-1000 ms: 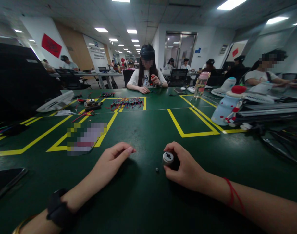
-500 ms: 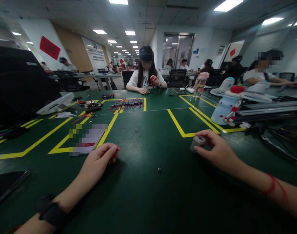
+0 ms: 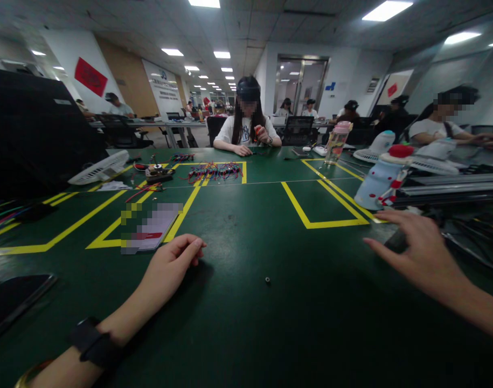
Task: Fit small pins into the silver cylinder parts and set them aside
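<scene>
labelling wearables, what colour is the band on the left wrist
Black: the band on the left wrist shows best in the head view.

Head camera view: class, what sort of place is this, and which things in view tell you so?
Probably a shared assembly workroom in an office-style building: a green table marked with yellow tape bays, bundles of coloured wires on it, and a co-worker seated opposite with more people at further tables.

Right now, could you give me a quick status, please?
Left hand empty, resting on table. Right hand open, far right. Small black ring lies between, untouched. Nothing near it.
</scene>
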Available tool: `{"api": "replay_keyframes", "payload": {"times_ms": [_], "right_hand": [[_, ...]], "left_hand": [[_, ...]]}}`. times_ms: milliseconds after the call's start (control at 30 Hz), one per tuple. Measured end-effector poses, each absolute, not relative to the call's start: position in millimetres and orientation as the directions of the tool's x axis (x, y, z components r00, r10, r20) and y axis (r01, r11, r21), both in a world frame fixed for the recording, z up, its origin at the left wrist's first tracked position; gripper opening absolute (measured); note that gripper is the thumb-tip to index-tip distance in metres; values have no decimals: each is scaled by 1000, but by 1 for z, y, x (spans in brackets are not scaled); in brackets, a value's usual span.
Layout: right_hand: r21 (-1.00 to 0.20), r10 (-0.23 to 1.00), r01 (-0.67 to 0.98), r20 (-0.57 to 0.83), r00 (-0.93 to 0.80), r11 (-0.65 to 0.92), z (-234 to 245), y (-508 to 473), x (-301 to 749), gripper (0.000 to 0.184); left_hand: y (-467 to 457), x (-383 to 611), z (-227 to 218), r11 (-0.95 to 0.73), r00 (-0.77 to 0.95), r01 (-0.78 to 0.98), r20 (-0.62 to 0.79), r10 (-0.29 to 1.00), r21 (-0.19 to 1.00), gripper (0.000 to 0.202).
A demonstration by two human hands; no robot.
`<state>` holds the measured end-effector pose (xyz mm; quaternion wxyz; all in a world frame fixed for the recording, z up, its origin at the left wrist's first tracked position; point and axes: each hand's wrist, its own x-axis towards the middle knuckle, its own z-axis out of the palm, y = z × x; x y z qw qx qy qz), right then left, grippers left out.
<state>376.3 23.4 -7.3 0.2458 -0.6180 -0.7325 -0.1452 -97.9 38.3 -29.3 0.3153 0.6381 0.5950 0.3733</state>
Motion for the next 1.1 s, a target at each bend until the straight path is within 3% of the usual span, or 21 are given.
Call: {"api": "replay_keyframes", "payload": {"times_ms": [67, 167, 233, 333, 433, 533, 600, 667, 733, 867, 1100], "right_hand": [[-267, 885, 873, 348, -308, 408, -6, 16, 324, 40], [-523, 849, 693, 126, -514, 497, -10, 10, 249, 37], [-562, 812, 637, 116, -571, 528, -15, 12, 213, 38], [-551, 785, 613, 133, -606, 567, -18, 17, 192, 23], [-573, 823, 632, 146, -548, 522, -11, 22, 214, 21], [-456, 887, 771, 344, -308, 445, 1, 27, 275, 28], [-283, 838, 899, 525, -148, 335, 9, 32, 327, 32], [-161, 803, 975, 596, -28, 153, 15, 38, 376, 34], [-137, 834, 990, 540, 111, -43, 18, 41, 413, 36], [-136, 902, 934, 248, 354, -330, 18, 43, 446, 44], [-120, 885, 905, 195, 423, -407, 20, 40, 447, 47]], "left_hand": [[38, -98, -29, -97, 14, 519, 105, 994, 849, 30], [36, -100, -29, -103, 22, 528, 108, 994, 843, 29], [34, -101, -27, -111, 35, 527, 109, 993, 842, 28], [33, -102, -25, -115, 45, 502, 107, 993, 857, 27], [32, -103, -25, -111, 48, 485, 100, 994, 867, 26], [32, -102, -26, -110, 48, 483, 99, 994, 869, 26], [33, -100, -27, -108, 44, 498, 99, 994, 860, 26], [34, -99, -28, -102, 38, 516, 96, 995, 851, 26], [35, -99, -28, -94, 30, 517, 92, 995, 851, 26], [34, -99, -27, -91, 24, 498, 91, 996, 862, 25], [35, -98, -27, -94, 14, 510, 100, 995, 855, 26]]}}
